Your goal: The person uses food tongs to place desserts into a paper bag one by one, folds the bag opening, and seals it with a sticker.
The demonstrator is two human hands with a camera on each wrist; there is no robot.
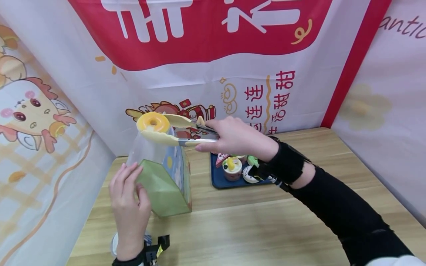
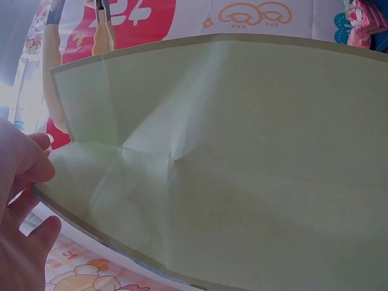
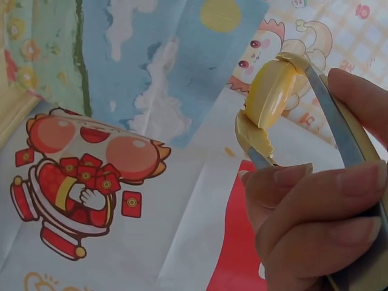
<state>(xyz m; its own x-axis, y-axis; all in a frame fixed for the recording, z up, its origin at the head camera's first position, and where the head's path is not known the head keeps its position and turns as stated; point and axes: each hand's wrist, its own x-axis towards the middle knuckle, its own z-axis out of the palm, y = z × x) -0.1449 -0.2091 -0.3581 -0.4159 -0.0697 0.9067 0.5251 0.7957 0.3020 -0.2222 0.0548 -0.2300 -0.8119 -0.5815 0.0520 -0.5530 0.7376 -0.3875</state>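
My right hand [image 1: 229,136] grips a pair of metal tongs [image 3: 342,121] with cream scalloped tips. Between the tips sits a toy doughnut [image 1: 154,122] with yellow icing, held up above the top of a paper bag [image 1: 163,184]. Side-on, the doughnut [image 3: 271,91] shows in the right wrist view. The bag stands upright, green on its near side, with a painted sky on another face and a translucent part at the top. My left hand [image 1: 129,203] holds the bag's upper edge with its fingers. In the left wrist view the thumb [image 2: 45,233] is apart from the bag's green side.
A dark blue tray [image 1: 217,183] with several toy cakes stands right of the bag, partly hidden by my right forearm. A round, pale object [image 1: 114,244] lies partly under my left wrist. Printed cloth [image 1: 199,81] hangs behind the wooden table [image 1: 266,229].
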